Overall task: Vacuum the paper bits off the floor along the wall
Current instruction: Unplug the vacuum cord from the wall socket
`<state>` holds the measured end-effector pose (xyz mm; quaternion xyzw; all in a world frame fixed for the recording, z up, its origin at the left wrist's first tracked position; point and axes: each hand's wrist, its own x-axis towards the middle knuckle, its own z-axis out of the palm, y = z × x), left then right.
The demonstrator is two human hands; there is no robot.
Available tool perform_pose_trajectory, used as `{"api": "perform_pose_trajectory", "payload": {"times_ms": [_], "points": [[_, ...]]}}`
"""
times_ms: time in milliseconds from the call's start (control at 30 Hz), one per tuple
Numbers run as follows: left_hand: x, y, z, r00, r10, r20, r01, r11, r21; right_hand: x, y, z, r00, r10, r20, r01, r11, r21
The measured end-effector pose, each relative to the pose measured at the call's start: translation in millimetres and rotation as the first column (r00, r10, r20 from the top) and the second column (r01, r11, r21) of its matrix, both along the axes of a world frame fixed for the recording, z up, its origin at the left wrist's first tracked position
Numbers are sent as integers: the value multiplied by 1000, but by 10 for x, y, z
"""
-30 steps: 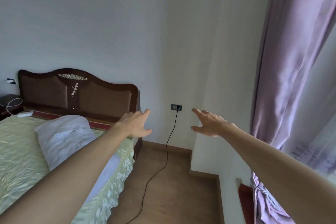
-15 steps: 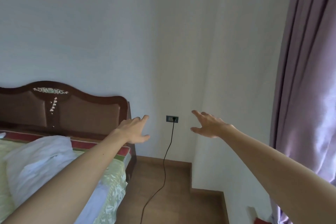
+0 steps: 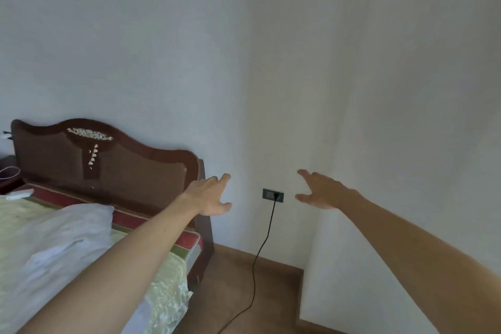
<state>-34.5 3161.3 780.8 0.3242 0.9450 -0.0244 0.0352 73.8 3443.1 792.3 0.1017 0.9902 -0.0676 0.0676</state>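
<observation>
Both my arms reach forward at chest height toward the white wall. My left hand (image 3: pixel 210 195) is spread with nothing in it, left of a dark wall socket (image 3: pixel 272 195). My right hand (image 3: pixel 321 191) is likewise spread and holds nothing, right of the socket. A black power cord (image 3: pixel 257 257) is plugged into the socket and trails down across the brown wooden floor (image 3: pixel 235 293). No vacuum and no paper bits are in view.
A bed (image 3: pixel 89 238) with a dark wooden headboard (image 3: pixel 108 160), a white pillow and a pale green cover fills the lower left. A wall corner (image 3: pixel 306 266) juts out on the right, leaving a narrow floor strip between it and the bed.
The view has swung left and slightly up: the purple curtain on the right has left the frame and more of the headboard shows. Both hands stay spread, either side of the socket.
</observation>
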Motion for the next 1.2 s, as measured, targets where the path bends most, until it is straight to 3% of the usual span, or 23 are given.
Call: {"api": "perform_pose_trajectory", "payload": {"times_ms": [300,567,900,1067,1200], "points": [[-658,387,-255,997,68,23,-67,997,-45,-793,556,-325,997,44,63,-41,998,-39],[-1432,774,-796,996,21,88,-16,999,-47,-1477,853,-930,991,22,132,-9,995,-99],[-2595,1395,-2225,952,-93,292,115,992,-59,-2405,1131,-2192,944,-114,310,186,959,-214],[-3018,1614,-3016,900,-96,426,135,989,-64,-2841,1201,-2861,904,-230,362,368,848,-381],[-3240,1788,-3592,860,-106,500,163,984,-72,-3115,1286,-3344,881,-279,383,434,799,-417]]}}
